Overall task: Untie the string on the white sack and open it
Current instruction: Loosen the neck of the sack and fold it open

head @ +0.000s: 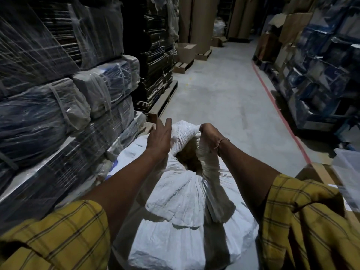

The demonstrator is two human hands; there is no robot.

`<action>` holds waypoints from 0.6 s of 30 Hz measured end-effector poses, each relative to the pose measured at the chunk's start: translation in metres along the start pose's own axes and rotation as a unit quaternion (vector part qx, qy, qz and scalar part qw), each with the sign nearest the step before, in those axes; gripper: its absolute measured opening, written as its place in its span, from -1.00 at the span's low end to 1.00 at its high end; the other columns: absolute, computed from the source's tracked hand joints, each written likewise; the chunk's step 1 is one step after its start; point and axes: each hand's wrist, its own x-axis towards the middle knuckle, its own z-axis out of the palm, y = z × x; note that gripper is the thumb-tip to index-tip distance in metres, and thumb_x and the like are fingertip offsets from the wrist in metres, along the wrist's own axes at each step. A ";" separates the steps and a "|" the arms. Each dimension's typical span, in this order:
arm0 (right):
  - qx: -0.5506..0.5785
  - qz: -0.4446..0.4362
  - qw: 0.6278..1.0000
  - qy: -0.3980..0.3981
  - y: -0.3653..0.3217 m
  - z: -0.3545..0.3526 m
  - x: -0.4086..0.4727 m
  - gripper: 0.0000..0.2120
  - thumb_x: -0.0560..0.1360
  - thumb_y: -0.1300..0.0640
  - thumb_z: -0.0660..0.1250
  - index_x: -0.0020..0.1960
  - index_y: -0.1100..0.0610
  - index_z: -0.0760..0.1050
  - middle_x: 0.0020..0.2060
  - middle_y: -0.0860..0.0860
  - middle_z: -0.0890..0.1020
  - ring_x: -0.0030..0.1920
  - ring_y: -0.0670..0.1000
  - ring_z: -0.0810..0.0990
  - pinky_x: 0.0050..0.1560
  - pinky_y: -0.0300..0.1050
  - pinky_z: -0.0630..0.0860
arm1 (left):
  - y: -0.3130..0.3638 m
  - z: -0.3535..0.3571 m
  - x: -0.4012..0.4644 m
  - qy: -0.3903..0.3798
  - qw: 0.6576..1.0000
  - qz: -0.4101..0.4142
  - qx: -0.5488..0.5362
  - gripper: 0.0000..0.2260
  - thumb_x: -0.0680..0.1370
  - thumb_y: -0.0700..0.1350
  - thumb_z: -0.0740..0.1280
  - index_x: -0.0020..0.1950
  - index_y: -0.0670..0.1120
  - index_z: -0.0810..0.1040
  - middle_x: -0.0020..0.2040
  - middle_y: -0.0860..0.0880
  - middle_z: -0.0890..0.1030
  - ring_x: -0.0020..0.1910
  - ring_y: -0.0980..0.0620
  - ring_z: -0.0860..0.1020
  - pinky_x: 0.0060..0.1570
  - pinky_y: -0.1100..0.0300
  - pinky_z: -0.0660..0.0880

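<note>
A big white woven sack (181, 193) stands on the floor right in front of me. Its mouth (188, 156) gapes a little, showing a dark brownish inside. My right hand (209, 133) is closed on the bunched far rim of the sack and lifts it. My left hand (159, 137) hovers flat at the left side of the rim, fingers spread, holding nothing. I cannot make out a string on the sack. A thin band circles my right wrist.
Plastic-wrapped bundles (64, 106) on pallets stack high at my left, touching the sack's side. A grey concrete aisle (220, 94) runs ahead with a red floor line (280, 114). Blue wrapped goods (321, 75) line the right. A cardboard box (329, 178) sits by my right elbow.
</note>
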 end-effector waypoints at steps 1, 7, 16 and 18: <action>0.010 0.004 1.000 -0.009 -0.004 -0.002 -0.006 -0.92 0.32 0.08 0.16 -0.31 0.08 0.36 -0.25 0.15 0.51 -0.27 0.11 0.45 -0.23 -0.07 0.34 | 0.006 0.001 -0.003 -0.021 0.999 0.010 -0.043 -0.51 0.58 -0.19 0.39 0.46 -0.12 0.29 0.32 -0.25 0.38 0.13 -0.35 0.57 0.00 -0.11 0.52; -0.001 0.056 0.998 -0.023 -0.006 -0.007 -0.019 -0.79 0.40 0.06 0.18 -0.38 0.03 0.25 -0.51 0.00 0.38 -0.45 0.05 0.37 -0.23 -0.12 0.25 | 0.009 0.025 -0.009 -0.089 0.995 -0.002 -0.051 -0.35 0.51 0.12 0.37 0.55 0.01 0.27 0.47 -0.18 0.39 0.38 -0.32 0.41 0.29 -0.19 0.45; -0.145 -0.094 0.984 0.042 0.007 -0.001 0.013 -0.58 0.45 -0.12 0.11 0.06 0.15 0.52 0.04 0.14 0.60 0.08 0.22 0.56 -0.03 -0.02 0.35 | -0.021 0.010 0.028 -0.088 0.977 -0.089 -0.173 -0.75 0.65 -0.18 0.25 0.15 -0.36 0.58 0.17 -0.43 0.59 0.20 -0.38 0.58 0.11 -0.13 0.49; -0.122 -0.131 0.980 0.085 0.011 0.009 0.006 -0.80 0.55 0.04 0.15 0.08 0.15 0.35 0.03 0.11 0.51 0.05 0.20 0.50 0.02 0.02 0.36 | -0.031 0.013 0.032 -0.110 0.977 -0.098 -0.155 -0.65 0.64 -0.03 0.28 0.20 -0.32 0.55 0.19 -0.39 0.59 0.21 -0.36 0.57 0.14 -0.17 0.50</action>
